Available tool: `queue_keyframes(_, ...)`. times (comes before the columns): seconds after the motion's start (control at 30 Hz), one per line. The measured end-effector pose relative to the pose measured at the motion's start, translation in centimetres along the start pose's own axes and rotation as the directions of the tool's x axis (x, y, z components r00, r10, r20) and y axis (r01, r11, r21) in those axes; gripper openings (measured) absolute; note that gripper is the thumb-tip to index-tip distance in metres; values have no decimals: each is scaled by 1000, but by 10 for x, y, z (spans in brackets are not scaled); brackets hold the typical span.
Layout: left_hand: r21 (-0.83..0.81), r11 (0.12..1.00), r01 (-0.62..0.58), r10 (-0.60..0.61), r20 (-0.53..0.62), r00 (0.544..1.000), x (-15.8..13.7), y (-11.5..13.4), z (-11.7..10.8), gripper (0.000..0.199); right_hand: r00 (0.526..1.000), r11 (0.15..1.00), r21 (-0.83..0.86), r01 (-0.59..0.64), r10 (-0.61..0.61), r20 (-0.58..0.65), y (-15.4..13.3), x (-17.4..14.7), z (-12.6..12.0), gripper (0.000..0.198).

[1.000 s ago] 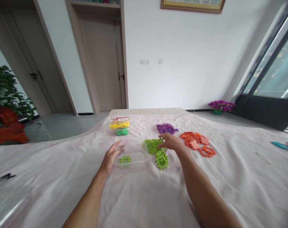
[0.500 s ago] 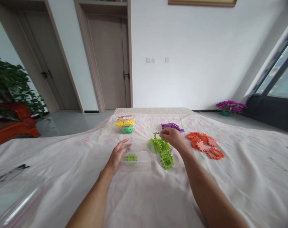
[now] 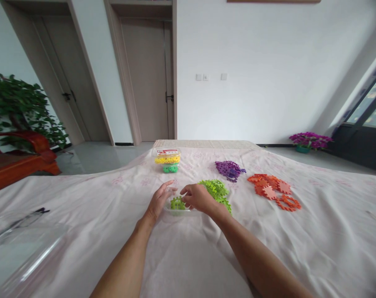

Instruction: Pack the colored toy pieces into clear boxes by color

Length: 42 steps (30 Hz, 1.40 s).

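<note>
A clear plastic box (image 3: 173, 212) stands on the cloth with lime-green square interlocking pieces (image 3: 176, 203) in it. My left hand (image 3: 158, 200) rests against its left side, fingers stretched out and apart. Over the box's right part, my right hand (image 3: 198, 198) is closed in a pinch on a lime-green toothed piece (image 3: 181, 201), low inside the box; the fingers partly cover it. Just right of the box lies a pile of lime-green pieces (image 3: 217, 189), partly hidden by my right hand and forearm.
Purple pieces (image 3: 228, 169) lie farther back, and orange pieces (image 3: 268, 187) to the right. Lidded boxes of yellow pieces (image 3: 167, 159) and green pieces (image 3: 170, 168) are stacked behind. A large clear container (image 3: 29, 252) and glasses (image 3: 39, 211) are at the left.
My right hand has moved left and down from above the green pile into the box, carrying a lime-green piece. My left hand stays at the box's left side. The view has shifted slightly.
</note>
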<state>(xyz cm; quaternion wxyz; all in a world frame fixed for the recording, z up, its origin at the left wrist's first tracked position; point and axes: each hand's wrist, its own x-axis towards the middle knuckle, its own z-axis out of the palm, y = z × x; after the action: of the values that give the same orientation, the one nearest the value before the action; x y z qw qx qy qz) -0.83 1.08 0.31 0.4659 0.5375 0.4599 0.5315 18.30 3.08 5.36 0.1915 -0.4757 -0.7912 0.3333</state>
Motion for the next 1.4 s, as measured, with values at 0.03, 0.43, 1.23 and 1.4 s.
queue_keyframes(0.03, 1, 1000, 1, -1, 0, 1000, 0, 0, 0, 52, 1000, 999, -45, 8, -8, 11, -1, 0, 1, 33)
queue_keyframes(0.43, -34, 999, -9, 8, -14, 1000, -2, 3, 1, 52, 991, 925, -364, 112, -132, -30, -8, -4, -6, 32)
queue_keyframes(1.23, -19, 999, -42, 39, -162, 986, 7, -14, -17, 56, 944, 787, -540, -298, 158, -291, 45, -5, -77, 19)
queue_keyframes(1.4, 48, 998, -40, 46, -137, 990, 4, -9, -13, 53, 915, 880, -413, -235, 58, -398, 35, -11, -91, 11)
